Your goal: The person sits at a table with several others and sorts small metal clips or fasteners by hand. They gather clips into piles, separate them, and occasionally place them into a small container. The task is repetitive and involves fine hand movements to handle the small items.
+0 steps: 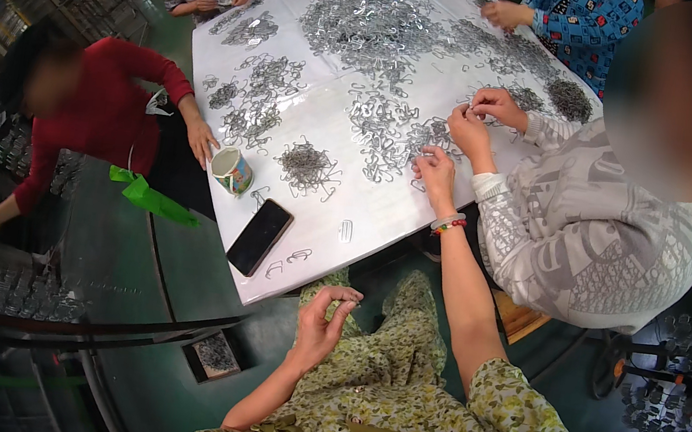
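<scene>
My left hand (pixel 322 323) is over my lap, just off the table's near edge. Its fingers are curled and the thumb presses toward them; what they pinch is too small to make out. Stretched over the table, my right hand (pixel 436 176) wears a beaded bracelet (pixel 449 223) at the wrist. Its bent fingertips come together beside a spread of small bent silver wire hooks (pixel 385 129), and anything between them cannot be made out. Left of it lies a darker heap of thin wire pieces (pixel 307 165). A flat silver bundle (pixel 346 231) rests near the front edge.
A black phone (pixel 260 237) and a patterned cup (pixel 232 171) stand at the white table's (pixel 315 247) left corner. A co-worker in grey (pixel 601 225) sits close on my right, both hands over the table. Another in red (pixel 110 103) reaches toward the cup. More people work beyond.
</scene>
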Demonstrator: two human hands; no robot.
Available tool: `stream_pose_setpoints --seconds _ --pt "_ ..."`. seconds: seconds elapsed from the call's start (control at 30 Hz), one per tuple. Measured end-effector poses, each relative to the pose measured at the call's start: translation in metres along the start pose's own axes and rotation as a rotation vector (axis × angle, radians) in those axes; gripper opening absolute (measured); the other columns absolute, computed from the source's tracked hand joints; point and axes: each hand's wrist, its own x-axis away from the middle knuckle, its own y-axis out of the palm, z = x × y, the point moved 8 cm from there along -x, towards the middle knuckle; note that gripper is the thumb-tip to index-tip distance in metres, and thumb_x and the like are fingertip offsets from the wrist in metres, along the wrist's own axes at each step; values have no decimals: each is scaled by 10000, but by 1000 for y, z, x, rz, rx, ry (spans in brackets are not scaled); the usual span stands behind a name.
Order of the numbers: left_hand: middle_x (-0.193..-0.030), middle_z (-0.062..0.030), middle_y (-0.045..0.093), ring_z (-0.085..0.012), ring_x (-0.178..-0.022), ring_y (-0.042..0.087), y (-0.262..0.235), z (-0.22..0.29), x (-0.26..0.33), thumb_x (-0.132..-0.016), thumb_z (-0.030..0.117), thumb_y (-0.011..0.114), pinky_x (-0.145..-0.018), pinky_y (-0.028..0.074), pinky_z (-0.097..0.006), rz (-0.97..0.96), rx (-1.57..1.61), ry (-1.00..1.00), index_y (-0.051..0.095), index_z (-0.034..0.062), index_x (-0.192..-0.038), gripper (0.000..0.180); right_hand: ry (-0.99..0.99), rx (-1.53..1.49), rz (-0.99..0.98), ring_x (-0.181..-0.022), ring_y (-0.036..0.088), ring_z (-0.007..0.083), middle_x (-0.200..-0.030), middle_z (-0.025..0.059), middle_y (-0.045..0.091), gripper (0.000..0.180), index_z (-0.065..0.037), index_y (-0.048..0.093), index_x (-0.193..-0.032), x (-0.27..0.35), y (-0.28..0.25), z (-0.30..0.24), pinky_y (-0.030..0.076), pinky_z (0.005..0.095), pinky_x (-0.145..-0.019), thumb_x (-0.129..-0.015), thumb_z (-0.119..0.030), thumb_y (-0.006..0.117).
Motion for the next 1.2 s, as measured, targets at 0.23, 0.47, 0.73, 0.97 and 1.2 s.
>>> stream_pose_setpoints --seconds 0.23,0.47,0.73,0.97,1.2 --pt "-895 -132 689 -210 -833 665 21 -2 -80 -904 60 620 -757 509 -305 -56 -107 -12 623 -16 -969 101 345 -503 -162 -663 615 172 -794 105 635 124 12 575 -975 8 4 12 476 260 -584 -876 -61 579" --pt "-916 -184 671 -338 -826 648 45 -85 -188 -872 172 670 -716 493 -407 -60 -547 -35 608 19 -1072 259 432 -730 -105 -733 630 184 -862 107 653 116 33 617 -958 63 -6 -14 503 290 -652 -882 -49 588" --pt "-753 -75 681 -101 -648 613 66 -23 -190 -879 112 665 -600 501 -263 -80 -209 -56 673 -24 -1013 191 411 -899 -309 -731 632 149 -865 76 658 139 29 630 -1013 104 24 -48 524 252 -674 -887 -28 614" --pt "-851 -122 654 -255 -775 626 63 46 -141 -848 57 644 -676 506 -351 -226 -458 391 668 25 -942 102 492 -965 -570 -735 599 140 -837 68 631 324 88 578 -1189 155 -17 -73 484 253 -677 -888 -28 598" --pt "-798 -100 573 -272 -820 577 70 63 -54 -791 59 660 -693 495 -388 -313 -615 495 631 35 -870 88 459 -623 -429 -692 637 154 -807 100 656 189 71 615 -1064 204 -30 -54 502 255 -594 -919 -45 575"
